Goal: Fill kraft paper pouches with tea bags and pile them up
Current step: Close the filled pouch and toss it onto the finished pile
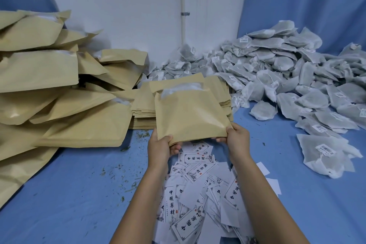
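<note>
Left hand [160, 145]: closed on the near left corner of a kraft pouch [190, 114], thumb on top, fingers beneath. Right hand [236, 138]: closed on the near right corner of the same pouch, thumb on top. Both forearms reach in from the near edge of the worktop [69, 184].

Pouch held off the blue surface, tilted with its open mouth away from the person. White tea bag material [181, 88] shows in the mouth; count of bags inside cannot be told.

Directly behind the held pouch: a flat stack of empty pouches [143, 111], lying square on the worktop about mid-depth.

Below the hands, running to the near edge: a loose scatter of white printed label cards [198, 194], overlapping, some face up and some blank side up.

Left side of the worktop: a tall, untidy heap of filled pouches [49, 89], mouths open, reaching from the back left to the left edge.

Right side and back right corner: a large pile of grey-green tea bags [287, 77] with small paper tags, spreading toward the right edge.

Bits of loose green leaf [118, 176] lie on the bare surface left of the left forearm.
</note>
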